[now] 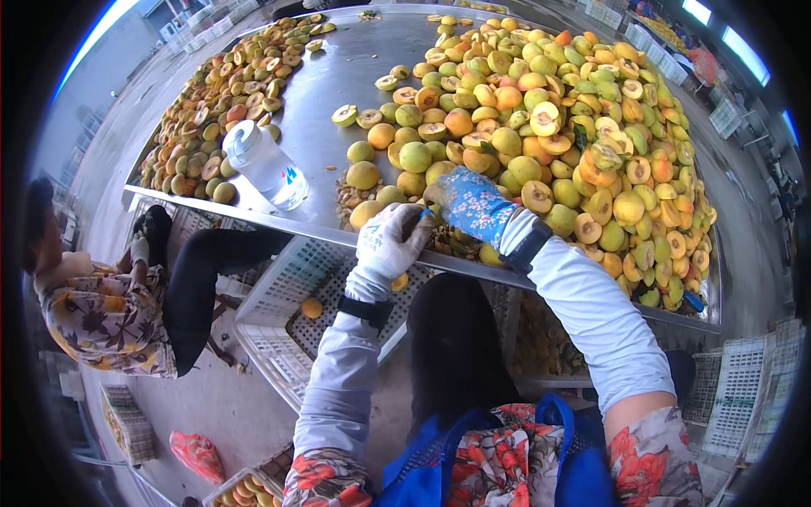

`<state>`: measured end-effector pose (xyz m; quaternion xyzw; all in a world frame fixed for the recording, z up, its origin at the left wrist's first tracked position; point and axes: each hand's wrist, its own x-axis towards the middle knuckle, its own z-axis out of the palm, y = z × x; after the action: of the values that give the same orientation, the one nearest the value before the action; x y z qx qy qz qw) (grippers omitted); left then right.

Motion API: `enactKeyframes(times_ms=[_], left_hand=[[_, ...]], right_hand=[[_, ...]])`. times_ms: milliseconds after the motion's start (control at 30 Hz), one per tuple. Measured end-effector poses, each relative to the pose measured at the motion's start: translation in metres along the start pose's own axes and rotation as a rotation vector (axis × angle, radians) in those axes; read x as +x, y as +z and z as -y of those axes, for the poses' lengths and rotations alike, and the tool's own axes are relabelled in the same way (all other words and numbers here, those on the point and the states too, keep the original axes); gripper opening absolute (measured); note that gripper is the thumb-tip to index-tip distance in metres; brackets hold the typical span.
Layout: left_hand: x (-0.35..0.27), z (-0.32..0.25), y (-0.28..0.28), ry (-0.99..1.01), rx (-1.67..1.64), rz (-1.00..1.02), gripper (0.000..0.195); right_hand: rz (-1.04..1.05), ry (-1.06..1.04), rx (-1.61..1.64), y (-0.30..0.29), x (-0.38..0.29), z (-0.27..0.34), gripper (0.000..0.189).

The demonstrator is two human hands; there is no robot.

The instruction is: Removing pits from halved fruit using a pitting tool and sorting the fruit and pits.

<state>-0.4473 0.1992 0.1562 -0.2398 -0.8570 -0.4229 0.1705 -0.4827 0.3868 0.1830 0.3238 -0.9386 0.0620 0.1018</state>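
My left hand, in a white knit glove with a soiled thumb and fingertips, is closed at the near rim of a stainless steel table. A small blue object, mostly hidden, shows between its thumb and fingers. Touching or almost touching it is my right hand, in a blue floral glove with curled, dirty fingertips. Whether the right hand holds anything is hidden. Behind both hands rises a large heap of yellow-green peaches, many cut in half. Fruit pits and scraps lie beside and below the right hand.
A clear water bottle leans left of my hands, by a second heap of halved peaches. Below the table edge is a white plastic crate. A blue-handled tool lies at the right corner. A co-worker sits at left.
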Motion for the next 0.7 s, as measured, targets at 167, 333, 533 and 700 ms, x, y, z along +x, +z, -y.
enactKeyframes(times_ms=[167,333,533,700], left_hand=[[0.003,-0.001,-0.003,-0.164,0.145,0.100,0.023],[0.004,-0.004,0.001,-0.123,0.303,0.111,0.019],[0.006,-0.001,0.004,-0.102,0.283,0.100,0.018],[0.011,0.001,0.007,-0.079,0.238,0.138,0.023]], right_hand=[[0.487,0.187,0.206,-0.024,0.035,-0.005,0.024],[0.243,0.059,0.262,-0.022,0.087,-0.002,0.025],[0.251,-0.010,0.160,0.035,0.184,-0.001,0.034],[0.553,-0.016,-0.092,0.043,0.213,0.022,0.059]])
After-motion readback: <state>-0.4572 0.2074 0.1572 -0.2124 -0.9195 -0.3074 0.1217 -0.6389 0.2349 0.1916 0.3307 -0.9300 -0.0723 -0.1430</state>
